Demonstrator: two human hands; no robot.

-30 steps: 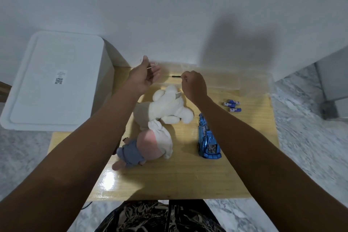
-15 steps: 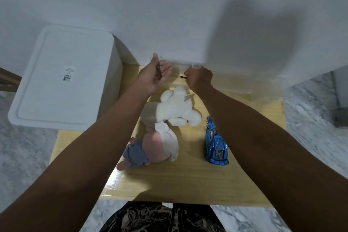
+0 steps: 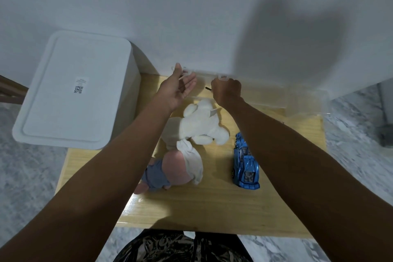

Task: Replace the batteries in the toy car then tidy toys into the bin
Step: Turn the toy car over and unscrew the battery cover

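Note:
The blue toy car [image 3: 245,168] lies on the wooden table [image 3: 212,208], right of centre, partly under my right forearm. A white plush [image 3: 202,127] and a pink plush in blue clothes [image 3: 170,170] lie left of it. At the table's back, my left hand [image 3: 178,89] is held with straight fingers, palm to the right, beside a latch of the clear plastic box [image 3: 268,93]. My right hand [image 3: 226,91] is curled in a fist round a thin dark tool [image 3: 208,88], whose tip pokes out to the left. No batteries are visible.
A white bin with its lid on [image 3: 72,89] stands at the table's left, against the wall. The clear box runs along the wall to the table's right back corner. Marble floor surrounds the table.
My left hand has uncurled from a pinch to straight fingers, and both hands have shifted toward the clear box's far edge. The batteries seen earlier at the right are out of sight.

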